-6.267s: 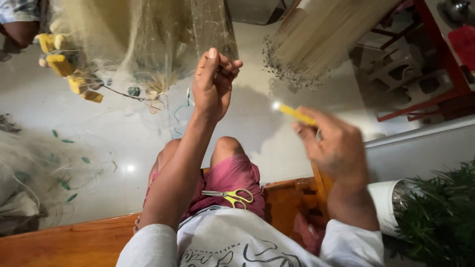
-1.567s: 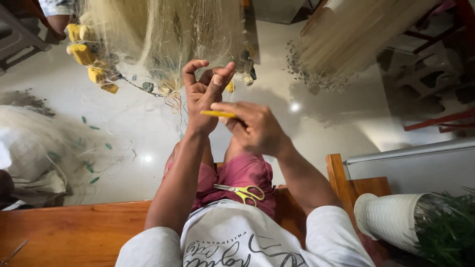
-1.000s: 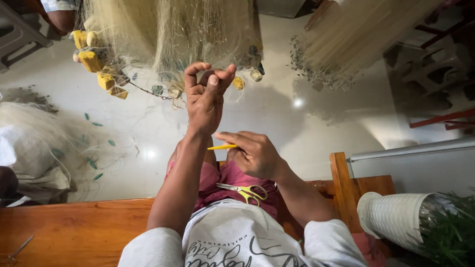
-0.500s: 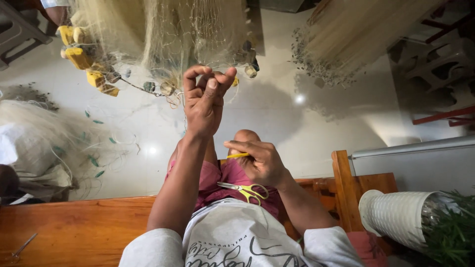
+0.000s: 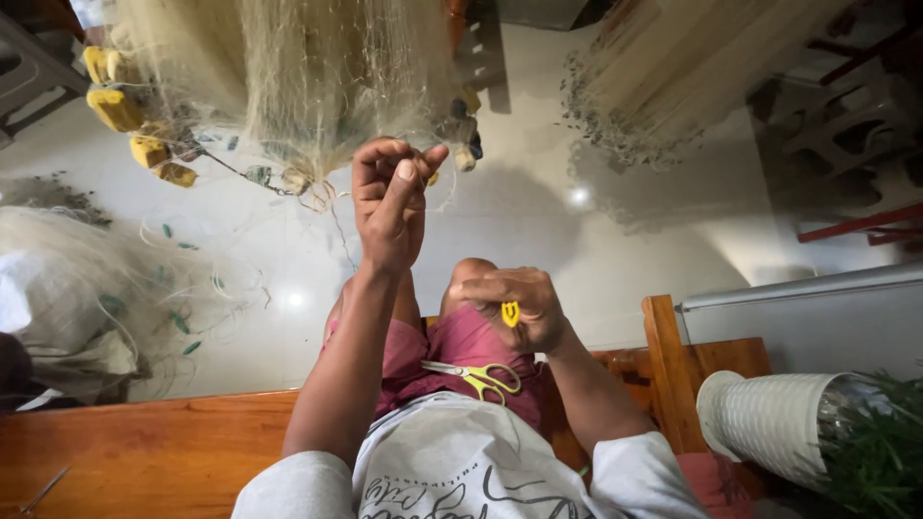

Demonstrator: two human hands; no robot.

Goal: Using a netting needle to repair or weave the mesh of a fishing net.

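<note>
scissors (image 5: 478, 377) lie loose on the lap and could slide off. right hand (image 5: 514, 308) curls closed around a yellow netting needle (image 5: 511, 313); left hand (image 5: 389, 207) pinches fishing net (image 5: 308, 86) mesh overhead, where slack twine could snag.

Left hand (image 5: 389, 207) reaching up and pinching the lower edge of a hanging pale fishing net (image 5: 308, 77); right hand (image 5: 514, 308) sitting lower, above the lap, gripping a small yellow netting needle (image 5: 511, 313). Yellow-handled scissors (image 5: 476, 377) lying on the maroon shorts (image 5: 461, 351). Yellow floats (image 5: 130, 111) hanging at the net's left; a white ribbed pot (image 5: 769, 423) standing beside the wooden bench (image 5: 144, 452)
</note>
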